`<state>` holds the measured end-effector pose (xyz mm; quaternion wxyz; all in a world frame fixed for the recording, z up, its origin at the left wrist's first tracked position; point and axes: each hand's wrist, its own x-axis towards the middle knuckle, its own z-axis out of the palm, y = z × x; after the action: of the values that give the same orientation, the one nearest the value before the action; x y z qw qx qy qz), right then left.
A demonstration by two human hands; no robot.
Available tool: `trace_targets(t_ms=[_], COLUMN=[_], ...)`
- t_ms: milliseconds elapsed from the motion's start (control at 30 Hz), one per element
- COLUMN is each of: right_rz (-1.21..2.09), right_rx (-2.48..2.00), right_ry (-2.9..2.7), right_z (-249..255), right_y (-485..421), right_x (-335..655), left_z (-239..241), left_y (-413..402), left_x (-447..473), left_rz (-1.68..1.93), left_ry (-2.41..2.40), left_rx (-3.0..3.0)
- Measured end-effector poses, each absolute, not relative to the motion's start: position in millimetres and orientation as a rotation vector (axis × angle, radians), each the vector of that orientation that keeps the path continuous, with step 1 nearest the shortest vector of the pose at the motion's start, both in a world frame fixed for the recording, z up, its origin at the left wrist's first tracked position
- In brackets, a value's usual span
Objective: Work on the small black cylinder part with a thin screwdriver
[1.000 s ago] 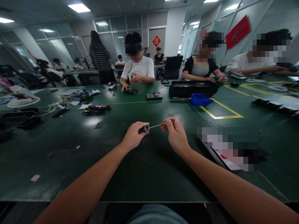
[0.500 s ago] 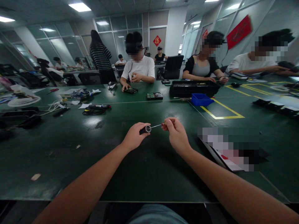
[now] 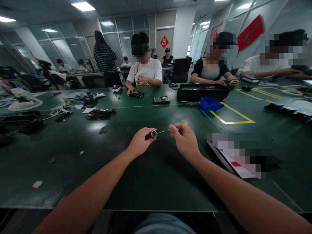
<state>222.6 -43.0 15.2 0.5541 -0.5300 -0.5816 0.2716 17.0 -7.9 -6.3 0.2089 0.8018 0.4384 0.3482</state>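
My left hand [image 3: 139, 142] is closed around a short black screwdriver handle [image 3: 151, 134] with a silver ring at its open end. My right hand [image 3: 184, 140] pinches a thin metal bit [image 3: 162, 131] with a red band, its tip at the handle's silver end. Both hands hover just above the dark green table [image 3: 151, 175], close to each other at the centre of the view.
A flat blurred package [image 3: 240, 154] lies right of my right hand. Farther back are a blue bin [image 3: 210, 103], a black tray [image 3: 201, 92], circuit boards [image 3: 161, 100], a black cable coil [image 3: 97, 115] and clutter at left. Several people sit along the far side.
The bit's red band now shows beyond my right fingertips. Both hands stay almost in place, the handle still meeting the bit.
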Motion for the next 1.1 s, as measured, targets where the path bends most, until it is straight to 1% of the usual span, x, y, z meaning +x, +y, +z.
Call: trace_targets(t_ms=[100,433,733,1000,1100], right_rz=[0.59,0.461,0.532,0.531,0.548], right_rx=[-1.299,-1.257,-1.126,-1.248,-1.218], right_ry=[-1.403,-1.566,-1.662,-1.593,-1.6], right_z=[18.5,16.9,15.5,17.9,16.3], right_y=[-45.6,-50.2,-50.8,-51.2,-50.9], right_x=[223.1,222.1,222.9,221.8,221.8], left_z=[-6.6,-8.3,-8.8,-7.4,-8.2], left_y=[-7.9,-7.0,-6.9,-8.5,-8.1], left_x=[16.7,16.2,16.3,17.0,16.2], left_rz=[0.964,0.987,0.989,0.973,0.973], left_ry=[1.218,1.204,1.211,1.195,1.199], left_rx=[2.23,2.227,2.228,2.223,2.223])
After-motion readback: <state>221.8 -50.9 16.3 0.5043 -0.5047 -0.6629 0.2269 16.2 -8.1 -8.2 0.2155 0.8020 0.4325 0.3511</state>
